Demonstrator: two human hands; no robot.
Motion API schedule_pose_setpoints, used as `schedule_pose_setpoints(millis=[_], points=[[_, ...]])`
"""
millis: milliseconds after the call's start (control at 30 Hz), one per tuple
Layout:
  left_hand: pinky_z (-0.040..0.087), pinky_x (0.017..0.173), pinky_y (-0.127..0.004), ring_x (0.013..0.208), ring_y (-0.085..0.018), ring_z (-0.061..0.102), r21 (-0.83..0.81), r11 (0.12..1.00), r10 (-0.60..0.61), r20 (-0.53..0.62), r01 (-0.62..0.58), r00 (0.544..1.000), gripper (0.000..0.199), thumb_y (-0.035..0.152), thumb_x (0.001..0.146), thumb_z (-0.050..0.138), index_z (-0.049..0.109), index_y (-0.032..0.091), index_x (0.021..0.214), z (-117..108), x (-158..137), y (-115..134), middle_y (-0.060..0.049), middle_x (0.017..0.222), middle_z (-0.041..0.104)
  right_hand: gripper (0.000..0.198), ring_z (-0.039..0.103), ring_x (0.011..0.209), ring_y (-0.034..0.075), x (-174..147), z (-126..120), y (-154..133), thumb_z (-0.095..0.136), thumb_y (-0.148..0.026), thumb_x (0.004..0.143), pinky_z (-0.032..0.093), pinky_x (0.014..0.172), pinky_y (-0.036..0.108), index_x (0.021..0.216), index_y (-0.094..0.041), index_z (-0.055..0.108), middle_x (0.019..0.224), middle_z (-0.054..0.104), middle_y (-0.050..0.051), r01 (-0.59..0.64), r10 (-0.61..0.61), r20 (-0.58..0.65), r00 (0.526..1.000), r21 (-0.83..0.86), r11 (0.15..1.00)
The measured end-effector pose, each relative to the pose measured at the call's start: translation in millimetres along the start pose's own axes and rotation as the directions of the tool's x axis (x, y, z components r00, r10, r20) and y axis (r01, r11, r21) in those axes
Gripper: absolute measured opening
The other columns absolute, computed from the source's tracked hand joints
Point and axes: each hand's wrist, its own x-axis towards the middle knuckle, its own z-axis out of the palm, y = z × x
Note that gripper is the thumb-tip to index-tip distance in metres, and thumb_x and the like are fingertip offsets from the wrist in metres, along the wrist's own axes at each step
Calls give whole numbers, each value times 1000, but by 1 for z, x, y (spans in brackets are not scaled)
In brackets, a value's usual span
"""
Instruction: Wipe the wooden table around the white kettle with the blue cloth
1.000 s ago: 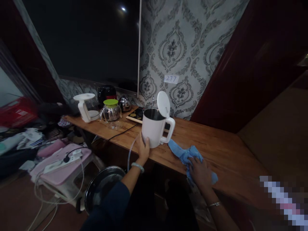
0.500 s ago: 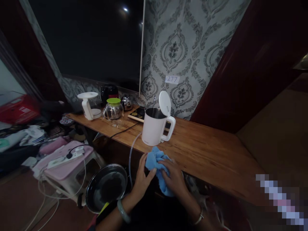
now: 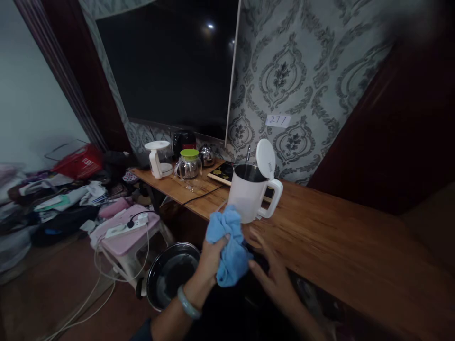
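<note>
A patterned grey wall rises behind everything, with a large dark television mounted on its left part. Below it runs a long wooden table, its front edge just ahead of the person. Lower, on the left, are a pink stool and a dark, wide pan, both below the tabletop. The white kettle stands upright near the table's front edge, straight ahead of the hands and a little beyond them. Its long axis is vertical, its mouth faces up, and its handle points to the right. The lid is raised on the handle side.

The left hand grips a bunched blue cloth, held in front of the kettle's lower left side; whether cloth and kettle touch, I cannot tell. The right hand holds nothing that shows: its fingers are spread, just right of the cloth and below the handle, and whether they touch the cloth is unclear. So the left hand, through its cloth, is nearer the kettle's body, while the right is nearer the handle.
</note>
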Motion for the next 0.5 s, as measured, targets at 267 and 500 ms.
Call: schedule_pose_setpoints(millis=[267, 500], points=[[46, 107, -45, 122, -30, 56, 814, 376, 635, 122, -443, 763, 57, 32, 77, 69, 54, 23, 132, -59, 120, 66, -10, 133, 59, 50, 63, 117, 28, -3, -70, 112, 45, -49, 90, 49, 103, 49, 127, -20, 61, 129, 67, 14, -296, 216, -288, 933, -268, 917], [45, 96, -47, 113, -37, 56, 941, -167, 229, 327, -294, 917, 46, 32, 76, 71, 66, 19, 120, -58, 151, 20, -16, 116, 63, 52, 69, 95, 30, -20, -93, 160, 41, -51, 82, 53, 91, 46, 107, -16, 69, 104, 75, 15, -501, 343, -443, 829, -314, 806]])
